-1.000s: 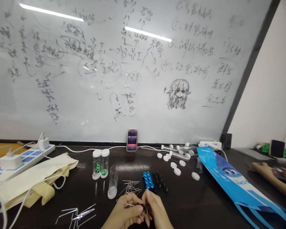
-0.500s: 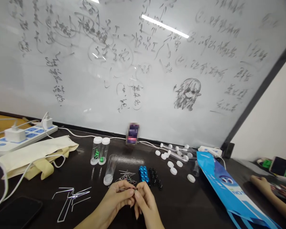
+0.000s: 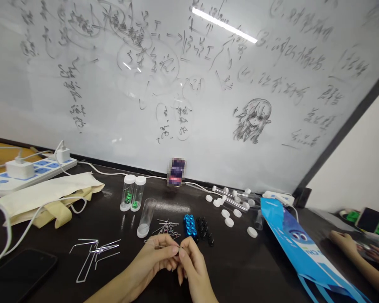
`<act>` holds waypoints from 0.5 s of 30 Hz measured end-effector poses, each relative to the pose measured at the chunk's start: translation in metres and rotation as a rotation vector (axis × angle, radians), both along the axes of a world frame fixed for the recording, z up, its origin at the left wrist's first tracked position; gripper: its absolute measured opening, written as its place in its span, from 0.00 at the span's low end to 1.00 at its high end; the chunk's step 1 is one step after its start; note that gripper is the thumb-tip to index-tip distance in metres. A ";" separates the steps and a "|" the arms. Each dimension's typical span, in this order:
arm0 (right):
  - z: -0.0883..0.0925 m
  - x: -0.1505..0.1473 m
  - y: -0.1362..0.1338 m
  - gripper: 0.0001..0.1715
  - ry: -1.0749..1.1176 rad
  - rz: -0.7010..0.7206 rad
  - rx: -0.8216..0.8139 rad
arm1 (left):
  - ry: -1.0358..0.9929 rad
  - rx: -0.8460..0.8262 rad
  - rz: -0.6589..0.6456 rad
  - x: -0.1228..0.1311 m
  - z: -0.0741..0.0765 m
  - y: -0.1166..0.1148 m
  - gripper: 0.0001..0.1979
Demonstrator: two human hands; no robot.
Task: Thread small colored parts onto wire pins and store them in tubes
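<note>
My left hand (image 3: 154,257) is closed in a pinch on a thin metal wire (image 3: 150,243), whose looped end sticks out to the left above the fingers. My right hand (image 3: 193,261) meets it fingertip to fingertip. Between the right thumb and forefinger is something small and greyish, too small to name. Just beyond the hands lies a pile of thin bent wires (image 3: 166,227). Blue shiny round pieces (image 3: 190,226) stand in rows behind my right hand, with black pieces (image 3: 204,229) beside them. An uncapped clear tube (image 3: 147,215) stands behind my left hand.
Two capped tubes (image 3: 133,194) hold green pieces. Bent metal rods (image 3: 94,252) and a dark phone (image 3: 22,275) lie left. White caps (image 3: 229,221) and clear tubes are scattered right, before a blue bag (image 3: 298,246). Another person's hand (image 3: 344,244) is at the far right.
The view has tilted down slightly, so the whiteboard and table things sit higher. Both hands stay together in nearly the same pinch, with the fingertips shifting only a little.
</note>
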State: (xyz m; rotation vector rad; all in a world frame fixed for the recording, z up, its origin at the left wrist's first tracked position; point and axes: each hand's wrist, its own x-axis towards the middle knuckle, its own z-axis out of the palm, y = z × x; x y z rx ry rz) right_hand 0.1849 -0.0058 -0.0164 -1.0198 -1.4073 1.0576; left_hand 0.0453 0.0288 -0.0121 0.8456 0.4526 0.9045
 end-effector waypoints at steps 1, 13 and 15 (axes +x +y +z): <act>0.001 0.000 -0.001 0.24 -0.003 0.004 -0.003 | 0.003 0.002 -0.007 0.000 0.001 0.000 0.09; 0.006 -0.001 -0.005 0.24 -0.037 0.003 -0.037 | 0.065 0.032 0.038 0.004 0.000 0.001 0.15; 0.007 -0.001 -0.004 0.25 -0.035 -0.019 -0.052 | 0.060 0.037 0.049 0.004 0.001 0.001 0.14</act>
